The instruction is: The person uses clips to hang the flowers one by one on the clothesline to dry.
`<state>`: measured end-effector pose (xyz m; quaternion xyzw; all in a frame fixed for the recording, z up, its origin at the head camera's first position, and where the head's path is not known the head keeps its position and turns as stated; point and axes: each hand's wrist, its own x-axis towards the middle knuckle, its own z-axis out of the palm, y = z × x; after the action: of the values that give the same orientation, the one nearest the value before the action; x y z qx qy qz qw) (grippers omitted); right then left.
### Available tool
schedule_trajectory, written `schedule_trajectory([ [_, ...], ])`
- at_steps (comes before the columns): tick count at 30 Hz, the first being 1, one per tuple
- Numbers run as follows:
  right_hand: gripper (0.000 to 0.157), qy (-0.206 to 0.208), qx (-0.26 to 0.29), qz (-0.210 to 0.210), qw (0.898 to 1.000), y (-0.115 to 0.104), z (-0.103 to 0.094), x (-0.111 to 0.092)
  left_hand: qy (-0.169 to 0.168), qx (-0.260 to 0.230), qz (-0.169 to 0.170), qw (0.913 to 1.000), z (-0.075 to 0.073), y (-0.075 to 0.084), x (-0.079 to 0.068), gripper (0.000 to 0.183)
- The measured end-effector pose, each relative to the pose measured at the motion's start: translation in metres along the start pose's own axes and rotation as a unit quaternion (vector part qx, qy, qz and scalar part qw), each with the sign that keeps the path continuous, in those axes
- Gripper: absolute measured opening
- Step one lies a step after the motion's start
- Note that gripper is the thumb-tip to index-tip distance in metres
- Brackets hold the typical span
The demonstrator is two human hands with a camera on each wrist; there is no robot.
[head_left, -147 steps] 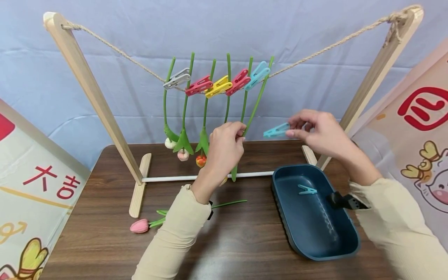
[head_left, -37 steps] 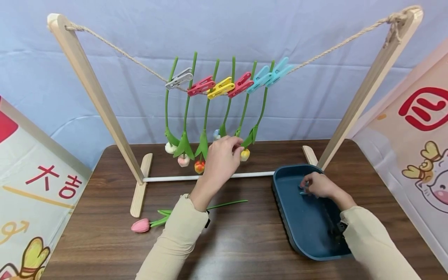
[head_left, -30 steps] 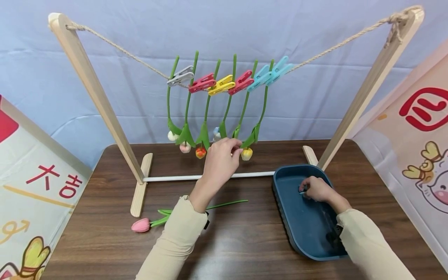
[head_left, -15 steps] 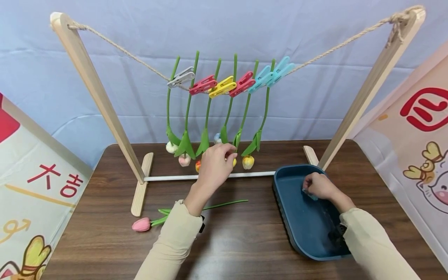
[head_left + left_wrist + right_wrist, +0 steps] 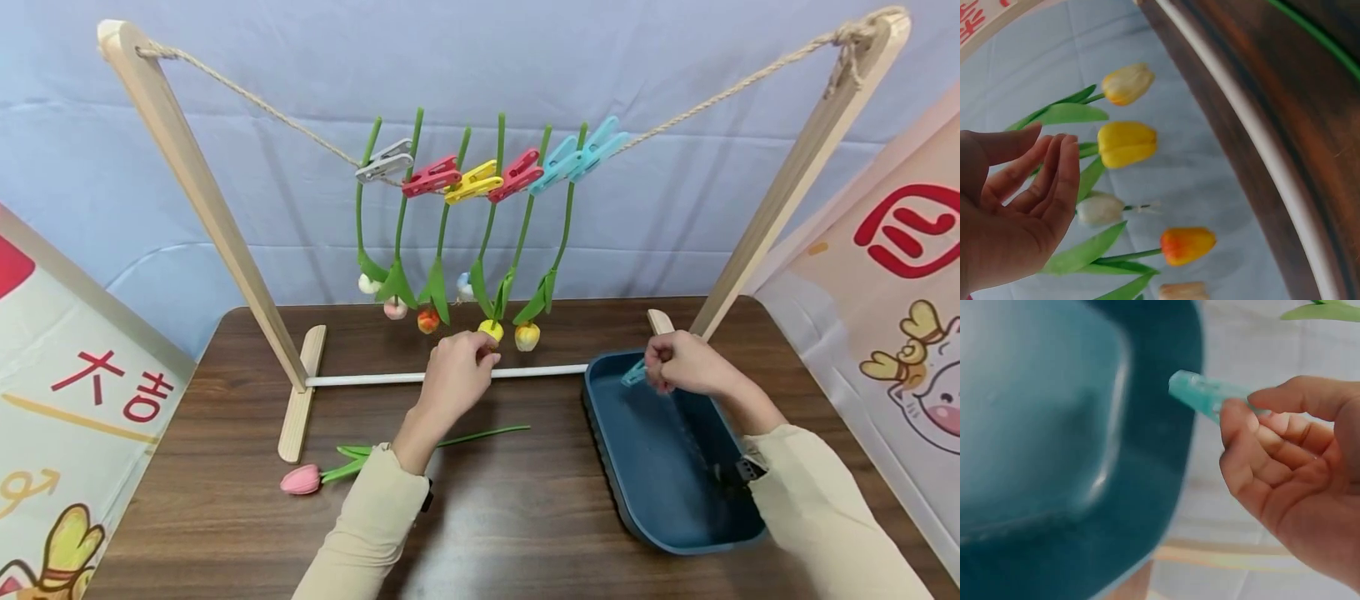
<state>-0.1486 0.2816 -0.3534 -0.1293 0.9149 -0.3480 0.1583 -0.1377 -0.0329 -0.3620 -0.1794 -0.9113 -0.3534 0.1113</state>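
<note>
My right hand (image 5: pixel 688 363) pinches a light blue clothespin (image 5: pixel 1200 394) between thumb and fingers, over the far end of the dark blue basin (image 5: pixel 637 525). Its tip points away from the fingers. My left hand (image 5: pixel 454 375) is loosely bent and holds nothing, just below and in front of a yellow tulip (image 5: pixel 1127 144). Several tulips hang head down from the rope (image 5: pixel 720 96), clipped by a grey clothespin (image 5: pixel 385 162), a yellow one, red ones and light blue ones (image 5: pixel 597 150). A pink tulip (image 5: pixel 302 480) lies on the table, its stem partly behind my left arm.
The rope sags between two wooden posts (image 5: pixel 198 192) on flat feet. A white rod (image 5: pixel 367 381) joins the posts low across the wooden table (image 5: pixel 540 517). A pale blue cloth (image 5: pixel 300 208) hangs behind, with printed panels at both sides.
The rightmost tulip now hangs from a second light blue clothespin. My right hand has lifted another clothespin off the basin's floor. My left hand has released the stem and come lower.
</note>
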Motion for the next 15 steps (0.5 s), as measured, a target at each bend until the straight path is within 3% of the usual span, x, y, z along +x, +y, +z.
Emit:
schedule_trajectory([
  [8, 0.009, -0.055, 0.117, -0.054, 0.990, -0.021, 0.008, 0.013, -0.100, 0.011, -0.031, 0.9945, 0.018, -0.003, -0.001, 0.007],
  [15, 0.007, -0.094, 0.160, -0.091, 0.978, -0.037, 0.030, 0.026, -0.133, 0.014, -0.016, 0.9909, 0.031, 0.002, -0.003, 0.014],
])
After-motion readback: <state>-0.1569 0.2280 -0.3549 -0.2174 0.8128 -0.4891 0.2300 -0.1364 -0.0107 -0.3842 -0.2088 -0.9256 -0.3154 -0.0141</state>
